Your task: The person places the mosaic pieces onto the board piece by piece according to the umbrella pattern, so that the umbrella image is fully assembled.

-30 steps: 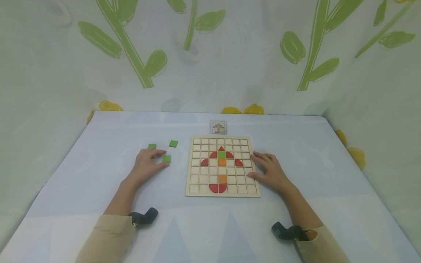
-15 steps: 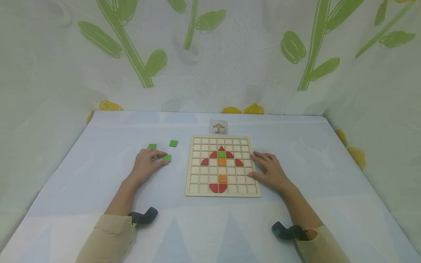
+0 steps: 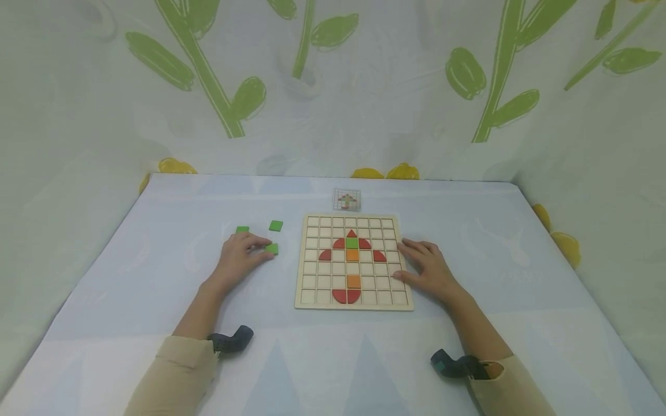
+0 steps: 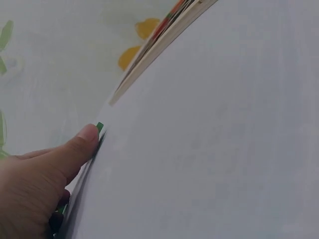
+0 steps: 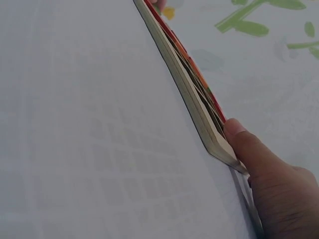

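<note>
In the head view, my left hand (image 3: 241,257) pinches a green square tile (image 3: 272,249) between thumb and fingers, left of the wooden grid board (image 3: 302,277). The tile's green edge (image 4: 100,127) peeks past the thumb tip in the left wrist view. On the board lie red quarter-round pieces (image 3: 339,296), a red triangle (image 3: 351,234), a green square (image 3: 351,243) and two orange squares (image 3: 354,281). My right hand (image 3: 429,268) rests on the board's right edge with fingers spread; its thumb lies over the rim in the right wrist view.
Two more green tiles, one at the back (image 3: 276,226) and one partly behind the left hand (image 3: 242,229), lie on the white table. A small pattern card (image 3: 347,200) sits behind the board. Pale walls with a leaf print (image 3: 465,73) enclose the table.
My left hand has shifted slightly right toward the board, with the green tile moving along between its fingertips. The right hand stays at the board's edge.
</note>
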A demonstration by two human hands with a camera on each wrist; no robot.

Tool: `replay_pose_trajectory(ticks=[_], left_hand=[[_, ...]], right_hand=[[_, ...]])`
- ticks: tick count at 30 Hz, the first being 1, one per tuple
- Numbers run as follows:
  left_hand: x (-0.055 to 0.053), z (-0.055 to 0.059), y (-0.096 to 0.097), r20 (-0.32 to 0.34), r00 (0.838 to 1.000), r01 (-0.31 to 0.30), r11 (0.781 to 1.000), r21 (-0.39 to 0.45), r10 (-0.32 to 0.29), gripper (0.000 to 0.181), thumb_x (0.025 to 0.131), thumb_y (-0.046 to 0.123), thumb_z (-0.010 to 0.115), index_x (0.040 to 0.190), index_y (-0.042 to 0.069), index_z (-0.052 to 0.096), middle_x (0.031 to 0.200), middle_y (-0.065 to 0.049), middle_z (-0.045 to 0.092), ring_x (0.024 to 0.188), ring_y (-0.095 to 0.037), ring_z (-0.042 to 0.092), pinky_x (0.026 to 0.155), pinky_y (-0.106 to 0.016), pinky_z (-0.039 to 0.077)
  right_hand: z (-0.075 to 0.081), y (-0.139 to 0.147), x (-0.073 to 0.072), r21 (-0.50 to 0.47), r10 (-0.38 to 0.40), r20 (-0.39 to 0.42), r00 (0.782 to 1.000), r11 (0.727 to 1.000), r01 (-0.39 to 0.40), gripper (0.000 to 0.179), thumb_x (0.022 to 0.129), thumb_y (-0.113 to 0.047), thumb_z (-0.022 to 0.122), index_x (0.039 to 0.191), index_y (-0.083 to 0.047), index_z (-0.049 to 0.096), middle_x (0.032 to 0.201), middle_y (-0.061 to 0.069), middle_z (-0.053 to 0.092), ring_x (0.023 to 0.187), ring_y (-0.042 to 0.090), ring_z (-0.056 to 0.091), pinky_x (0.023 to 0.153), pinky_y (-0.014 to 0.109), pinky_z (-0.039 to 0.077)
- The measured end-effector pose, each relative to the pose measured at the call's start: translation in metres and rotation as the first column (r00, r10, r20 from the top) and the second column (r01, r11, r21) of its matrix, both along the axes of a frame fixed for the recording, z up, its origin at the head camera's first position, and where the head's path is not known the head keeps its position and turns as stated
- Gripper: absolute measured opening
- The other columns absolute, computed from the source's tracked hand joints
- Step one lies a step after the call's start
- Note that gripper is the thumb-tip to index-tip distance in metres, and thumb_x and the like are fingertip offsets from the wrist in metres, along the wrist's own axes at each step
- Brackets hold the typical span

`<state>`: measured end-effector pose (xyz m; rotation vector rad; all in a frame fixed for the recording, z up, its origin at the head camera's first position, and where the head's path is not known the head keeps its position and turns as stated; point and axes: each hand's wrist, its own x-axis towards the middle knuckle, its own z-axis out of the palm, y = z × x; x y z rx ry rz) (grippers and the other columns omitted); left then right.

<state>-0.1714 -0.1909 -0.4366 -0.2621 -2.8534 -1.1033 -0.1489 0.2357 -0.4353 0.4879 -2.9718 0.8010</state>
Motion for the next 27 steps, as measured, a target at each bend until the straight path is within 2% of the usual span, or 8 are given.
replay_pose_trajectory(ticks=[5, 11, 21, 27], left_hand=[[-0.002, 0.001, 0.008, 0.025, 0.999, 0.028, 0.999, 0.041, -0.029, 0.034, 0.08, 0.03, 0.075, 0.108, 0.012, 0.069, 0.103, -0.005, 0.062, 0.101, -0.024, 0.052, 0.089, -0.043, 0.039], [-0.002, 0.001, 0.016, 0.044, 0.998, 0.051, 0.995, 0.08, -0.054, 0.034, 0.08, 0.03, 0.075, 0.108, 0.013, 0.069, 0.104, -0.005, 0.06, 0.101, -0.023, 0.051, 0.09, -0.043, 0.039], [-0.004, 0.004, 0.026, 0.11, 0.989, 0.088, 0.993, 0.085, -0.097, 0.034, 0.079, 0.034, 0.075, 0.108, 0.018, 0.07, 0.105, 0.0, 0.061, 0.1, -0.02, 0.045, 0.086, -0.038, 0.037], [-0.003, 0.008, 0.033, 0.123, 0.984, 0.117, 0.988, 0.103, -0.13, 0.035, 0.078, 0.038, 0.075, 0.108, 0.02, 0.071, 0.107, 0.0, 0.06, 0.101, -0.019, 0.045, 0.086, -0.037, 0.036]], right_hand=[[0.0, 0.0, 0.0, 0.0, -0.003, -0.004, 1.0, 1.0, 0.003, 0.07, 0.079, -0.041, 0.072, 0.138, -0.011, 0.049, 0.147, 0.01, 0.04, 0.131, 0.037, 0.029, 0.103, 0.058, 0.027], [-0.001, 0.0, 0.0, -0.007, 0.001, -0.009, 1.0, 1.0, -0.001, 0.07, 0.079, -0.041, 0.072, 0.138, -0.011, 0.049, 0.147, 0.01, 0.04, 0.131, 0.037, 0.03, 0.102, 0.058, 0.027], [0.002, 0.0, 0.001, -0.016, 0.007, 0.007, 1.0, 1.0, -0.007, 0.07, 0.079, -0.04, 0.072, 0.138, -0.01, 0.049, 0.147, 0.011, 0.04, 0.131, 0.037, 0.03, 0.102, 0.058, 0.027], [0.001, 0.0, 0.001, -0.011, -0.005, 0.007, 1.0, 1.0, 0.005, 0.07, 0.079, -0.041, 0.071, 0.138, -0.01, 0.049, 0.147, 0.01, 0.04, 0.131, 0.036, 0.029, 0.102, 0.058, 0.028]])
